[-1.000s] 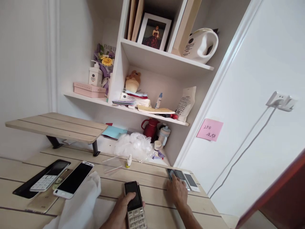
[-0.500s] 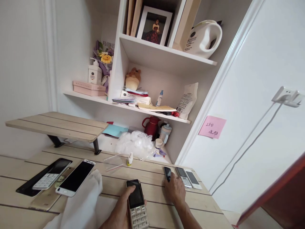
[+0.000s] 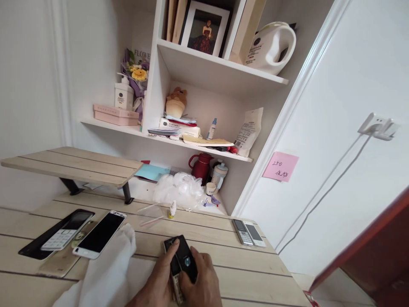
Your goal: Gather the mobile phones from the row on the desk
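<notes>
From where I stand, both hands are busy low over the near side of the worktop (image 3: 249,275). The left hand (image 3: 159,269) grips a keypad phone (image 3: 174,265), thumb laid across its dark screen, while the right hand (image 3: 203,277) pinches a black phone (image 3: 188,261) with a shiny round badge, right against or just over the other; I can't tell if the 2 phones touch. Just left of the hands lies a crumpled white cloth (image 3: 110,262), and beyond it a white touchscreen phone (image 3: 100,234) beside a white keypad phone (image 3: 60,238). Off to the right, 2 more lie side by side, a silver keypad phone (image 3: 243,232) and a white-edged phone (image 3: 254,234). Farther back, a little bottle (image 3: 172,209) stands near a heap of clear plastic (image 3: 179,189).
</notes>
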`<state>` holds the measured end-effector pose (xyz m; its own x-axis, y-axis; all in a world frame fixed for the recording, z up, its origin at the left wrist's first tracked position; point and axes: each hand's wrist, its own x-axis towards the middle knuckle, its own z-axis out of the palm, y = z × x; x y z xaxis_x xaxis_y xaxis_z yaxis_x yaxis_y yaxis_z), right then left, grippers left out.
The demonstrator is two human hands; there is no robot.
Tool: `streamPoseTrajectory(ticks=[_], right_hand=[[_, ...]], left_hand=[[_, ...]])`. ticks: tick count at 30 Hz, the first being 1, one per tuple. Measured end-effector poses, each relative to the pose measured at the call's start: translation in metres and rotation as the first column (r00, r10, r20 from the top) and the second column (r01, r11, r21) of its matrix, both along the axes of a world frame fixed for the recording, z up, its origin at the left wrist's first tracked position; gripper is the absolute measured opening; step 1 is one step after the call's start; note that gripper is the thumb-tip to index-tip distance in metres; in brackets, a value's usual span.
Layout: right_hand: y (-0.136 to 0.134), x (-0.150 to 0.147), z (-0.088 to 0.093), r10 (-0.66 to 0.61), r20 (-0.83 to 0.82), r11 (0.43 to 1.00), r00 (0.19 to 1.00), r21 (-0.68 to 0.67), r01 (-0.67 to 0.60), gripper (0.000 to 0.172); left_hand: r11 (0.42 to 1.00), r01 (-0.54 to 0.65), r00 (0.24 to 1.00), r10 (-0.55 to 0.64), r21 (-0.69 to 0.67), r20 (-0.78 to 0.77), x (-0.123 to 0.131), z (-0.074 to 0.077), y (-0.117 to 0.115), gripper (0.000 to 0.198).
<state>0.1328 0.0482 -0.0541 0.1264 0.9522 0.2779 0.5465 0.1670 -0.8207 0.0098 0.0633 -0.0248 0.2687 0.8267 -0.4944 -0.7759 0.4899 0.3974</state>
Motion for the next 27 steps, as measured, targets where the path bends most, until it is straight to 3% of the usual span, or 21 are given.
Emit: streamPoseTrajectory(ticks=[2, 5, 6, 8, 9, 12, 15, 21, 27], right_hand=[[-0.008, -0.005, -0.002, 0.023, 0.177, 0.995, 0.984, 0.087, -0.039, 0.058], [-0.003, 0.011, 0.009, 0.127, 0.353, 0.986, 0.927, 0.056, -0.157, 0.045], [0.004, 0.024, 0.015, 0.062, 0.417, 0.993, 0.907, 0.068, -0.099, 0.039], [0.024, 0.056, 0.026, -0.203, 0.547, 0.979, 0.812, 0.099, 0.179, 0.036], [0.035, 0.073, 0.030, -0.267, 0.562, 0.961, 0.783, 0.097, 0.258, 0.038], [0.065, 0.123, 0.037, -0.372, 0.589, 0.909, 0.718, 0.074, 0.410, 0.042], [0.080, 0.153, 0.035, -0.419, 0.605, 0.856, 0.677, 0.013, 0.517, 0.037], [0.081, 0.154, 0.024, -0.442, 0.555, 0.819, 0.704, -0.071, 0.570, 0.035], [0.060, 0.117, 0.021, -0.365, 0.336, 0.876, 0.868, -0.192, 0.442, 0.053]], left_hand=[[1.000, -0.018, 0.999, 0.018, 0.011, -0.037, 0.000, -0.001, 0.000, 0.031], [1.000, -0.013, 0.998, 0.012, -0.011, -0.068, 0.002, -0.004, 0.000, 0.027], [1.000, -0.008, 0.997, 0.006, -0.019, -0.076, 0.003, -0.004, -0.001, 0.026], [0.999, 0.029, 0.995, -0.032, -0.039, -0.094, 0.003, -0.002, -0.001, 0.026], [0.997, 0.053, 0.993, -0.058, -0.050, -0.107, 0.003, -0.001, -0.001, 0.028], [0.996, 0.071, 0.985, -0.078, -0.050, -0.155, 0.003, -0.001, 0.001, 0.030], [0.999, 0.048, 0.989, -0.049, -0.015, -0.142, 0.003, -0.007, 0.007, 0.027], [0.994, 0.112, 0.991, -0.113, -0.018, -0.066, 0.003, -0.013, 0.010, 0.028], [0.992, 0.123, 0.973, -0.127, -0.030, -0.190, 0.005, -0.005, 0.004, 0.035]])
